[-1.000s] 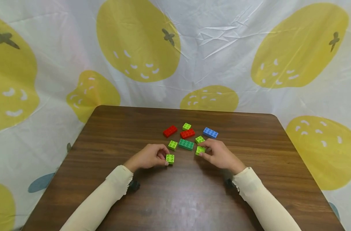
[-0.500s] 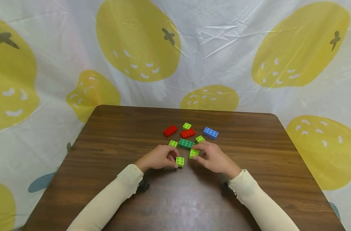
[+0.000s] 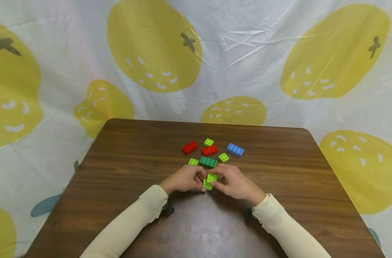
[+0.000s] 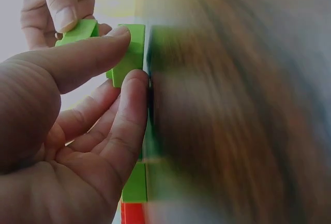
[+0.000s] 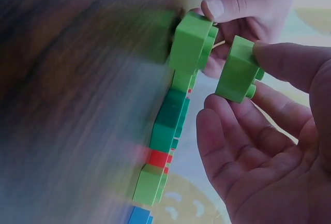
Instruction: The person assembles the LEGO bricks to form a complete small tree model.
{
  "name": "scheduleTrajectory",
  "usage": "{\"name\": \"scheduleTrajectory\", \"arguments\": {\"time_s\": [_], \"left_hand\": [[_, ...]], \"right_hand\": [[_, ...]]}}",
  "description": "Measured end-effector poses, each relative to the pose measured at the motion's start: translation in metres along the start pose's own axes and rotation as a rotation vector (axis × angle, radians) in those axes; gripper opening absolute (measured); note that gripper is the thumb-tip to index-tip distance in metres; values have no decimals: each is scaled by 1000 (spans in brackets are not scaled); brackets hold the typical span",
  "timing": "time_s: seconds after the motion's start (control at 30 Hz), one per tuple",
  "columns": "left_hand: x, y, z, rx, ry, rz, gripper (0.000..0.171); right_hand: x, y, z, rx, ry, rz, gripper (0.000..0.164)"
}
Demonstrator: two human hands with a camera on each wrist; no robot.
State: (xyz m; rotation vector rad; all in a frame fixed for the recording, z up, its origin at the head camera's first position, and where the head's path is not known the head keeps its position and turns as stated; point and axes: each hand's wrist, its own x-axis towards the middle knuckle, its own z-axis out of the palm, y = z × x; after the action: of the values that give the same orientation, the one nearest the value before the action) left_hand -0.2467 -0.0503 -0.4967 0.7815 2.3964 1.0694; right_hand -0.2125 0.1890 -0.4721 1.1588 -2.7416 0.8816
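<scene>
Fruit-print cloth (image 3: 237, 68) fills the top of the frame, brown table (image 3: 128, 165) below it. From my remote feed: both hands meet at lower centre of the head view. Left hand (image 3: 185, 178) pinches the lower lime block (image 3: 207, 185) between thumb and fingers. Right hand (image 3: 236, 182) pinches the upper lime block (image 3: 212, 177), thumb on one side, fingertips on the other. Head view overlaps the two, but right wrist view shows me a gap, studs on both; lower block's contact with table, can't tell. Just above the hands at frame centre: green brick (image 3: 208, 162), one lime piece (image 3: 193, 162) to its left, another lime piece (image 3: 223, 157) to its right. Further up I get left red brick (image 3: 190, 147), right red brick (image 3: 209, 150), far lime piece (image 3: 208, 142) near it, blue brick (image 3: 235, 149) right of those. Cream sleeves (image 3: 128, 224) run off the bottom edge.
</scene>
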Motion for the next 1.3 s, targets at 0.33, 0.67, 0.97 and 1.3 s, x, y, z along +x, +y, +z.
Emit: {"name": "scheduleTrajectory", "arguments": {"time_s": [0.33,0.67,0.97,1.3], "left_hand": [[6,2,7,-15,-8,8,36],[3,4,7,-17,4,1,37],[2,2,7,-21,9,27,35],[-3,2,9,-58,43,7,32]], "right_hand": [[0,-1,6,12,-41,0,35],[1,0,6,16,-41,-2,36],[5,5,8,21,-50,0,30],[8,5,9,38,-51,78,19]]}}
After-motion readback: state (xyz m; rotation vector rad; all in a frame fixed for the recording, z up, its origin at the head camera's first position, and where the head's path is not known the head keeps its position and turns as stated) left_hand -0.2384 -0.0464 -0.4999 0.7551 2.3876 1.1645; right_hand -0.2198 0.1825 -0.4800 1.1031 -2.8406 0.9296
